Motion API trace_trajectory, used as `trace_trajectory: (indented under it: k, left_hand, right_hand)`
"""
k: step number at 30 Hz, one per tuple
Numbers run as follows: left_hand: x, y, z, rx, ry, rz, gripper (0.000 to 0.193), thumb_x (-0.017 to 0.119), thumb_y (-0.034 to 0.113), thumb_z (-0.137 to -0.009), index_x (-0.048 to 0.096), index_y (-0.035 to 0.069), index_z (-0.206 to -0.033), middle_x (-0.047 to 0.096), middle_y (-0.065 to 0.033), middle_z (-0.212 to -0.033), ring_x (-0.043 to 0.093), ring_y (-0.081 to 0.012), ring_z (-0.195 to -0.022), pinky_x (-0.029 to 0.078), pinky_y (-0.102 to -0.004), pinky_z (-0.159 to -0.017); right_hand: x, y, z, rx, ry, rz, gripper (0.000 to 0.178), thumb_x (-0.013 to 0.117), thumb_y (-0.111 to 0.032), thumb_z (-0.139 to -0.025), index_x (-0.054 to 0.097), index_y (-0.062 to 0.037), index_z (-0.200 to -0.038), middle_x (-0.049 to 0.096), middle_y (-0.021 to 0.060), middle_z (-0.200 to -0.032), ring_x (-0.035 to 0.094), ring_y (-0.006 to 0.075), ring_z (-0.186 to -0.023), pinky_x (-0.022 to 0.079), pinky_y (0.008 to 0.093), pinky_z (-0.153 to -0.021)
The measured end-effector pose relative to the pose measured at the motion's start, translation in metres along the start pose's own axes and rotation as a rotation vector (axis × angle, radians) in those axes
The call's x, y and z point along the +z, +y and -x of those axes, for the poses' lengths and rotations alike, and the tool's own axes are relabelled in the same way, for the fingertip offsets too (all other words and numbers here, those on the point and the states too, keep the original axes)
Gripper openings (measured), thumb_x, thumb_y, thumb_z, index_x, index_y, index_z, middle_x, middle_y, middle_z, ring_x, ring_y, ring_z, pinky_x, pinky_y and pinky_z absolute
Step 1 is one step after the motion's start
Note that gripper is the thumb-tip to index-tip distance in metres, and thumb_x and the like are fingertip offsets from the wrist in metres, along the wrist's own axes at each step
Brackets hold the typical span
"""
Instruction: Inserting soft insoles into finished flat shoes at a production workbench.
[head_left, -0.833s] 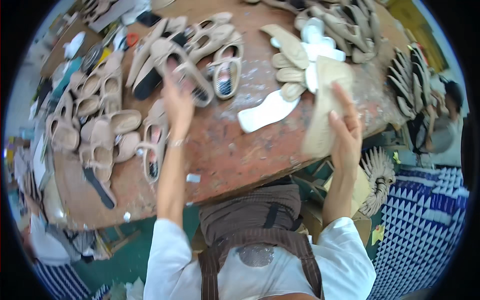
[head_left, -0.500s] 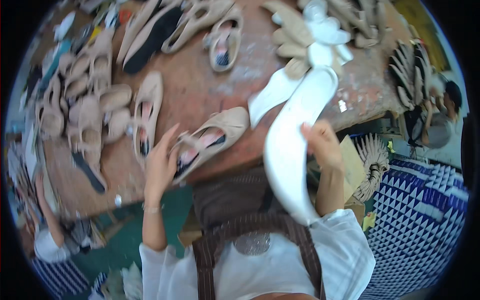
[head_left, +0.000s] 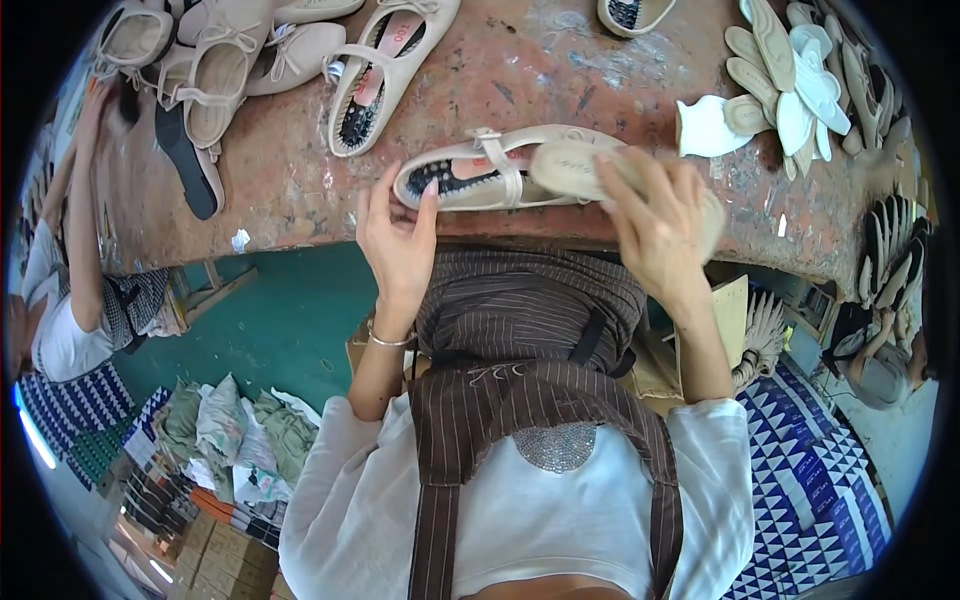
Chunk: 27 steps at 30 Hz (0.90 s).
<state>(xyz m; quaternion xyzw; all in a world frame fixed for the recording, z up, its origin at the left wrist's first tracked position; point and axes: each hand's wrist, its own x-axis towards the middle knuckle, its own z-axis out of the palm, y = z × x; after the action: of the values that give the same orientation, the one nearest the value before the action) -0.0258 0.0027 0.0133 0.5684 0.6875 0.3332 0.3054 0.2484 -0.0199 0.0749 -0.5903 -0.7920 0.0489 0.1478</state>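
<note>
Insole (head_left: 568, 168) newly over the shoe (head_left: 502, 170)

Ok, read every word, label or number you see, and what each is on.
Pink lining, shoe at upper edge: red number, legible, but I won't copy it.
Insole at the right hand: faint marks, blurred.
Blue-and-white stack: print too small.
Striped apron: pale marks, unreadable.

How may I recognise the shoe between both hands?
Find the reddish table, then its near edge before the brown apron. A beige shoe lies crosswise there, left hand at its heel. Only this shoe has an insole held over its front.
</note>
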Motion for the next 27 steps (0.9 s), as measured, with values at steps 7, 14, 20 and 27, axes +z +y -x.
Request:
trace_trajectory:
  k: [7, 14, 20, 27]
  left_hand:
    - [-0.001, -0.010, -0.016, -0.030, -0.124, 0.274, 0.062, 0.087, 0.009, -0.074, 0.059, -0.006, -0.127, 0.052, -0.0068, -0.103, 0.063, -0.0123, -0.082, 0.059, -0.0257, -0.065]
    - [0.003, -0.023, -0.020, -0.049, -0.121, 0.328, 0.061, 0.089, 0.010, -0.071, 0.062, -0.006, -0.123, 0.055, -0.0064, -0.101, 0.064, -0.0123, -0.082, 0.059, -0.0258, -0.067]
    - [0.010, -0.029, -0.028, -0.025, -0.016, 0.274, 0.046, 0.089, 0.012, -0.072, 0.068, -0.007, -0.108, 0.061, -0.0059, -0.088, 0.062, -0.0085, -0.070, 0.049, -0.0238, -0.056]
    - [0.013, -0.032, -0.027, -0.169, -0.033, 0.398, 0.038, 0.088, 0.011, -0.071, 0.069, -0.005, -0.100, 0.063, -0.0055, -0.086, 0.059, -0.0074, -0.061, 0.046, -0.0230, -0.054]
  right_hand:
    - [0.069, -0.028, -0.042, -0.150, 0.015, -0.481, 0.024, 0.068, 0.005, -0.066, 0.077, -0.0047, -0.087, 0.067, 0.0125, -0.115, 0.062, 0.0310, -0.105, 0.049, 0.0418, -0.091]
    - [0.086, -0.045, -0.061, -0.103, 0.011, -0.602, 0.018, 0.065, 0.007, -0.067, 0.075, -0.0002, -0.080, 0.068, 0.0135, -0.101, 0.065, 0.0319, -0.098, 0.054, 0.0405, -0.085]
    - [0.096, -0.050, -0.063, -0.105, -0.018, -0.546, 0.016, 0.068, 0.001, -0.070, 0.076, -0.0006, -0.083, 0.067, 0.0136, -0.097, 0.065, 0.0321, -0.096, 0.054, 0.0402, -0.084]
    - [0.096, -0.043, -0.061, -0.233, -0.019, -0.488, 0.023, 0.067, 0.002, -0.071, 0.075, -0.0020, -0.092, 0.068, 0.0122, -0.100, 0.065, 0.0299, -0.096, 0.055, 0.0390, -0.083]
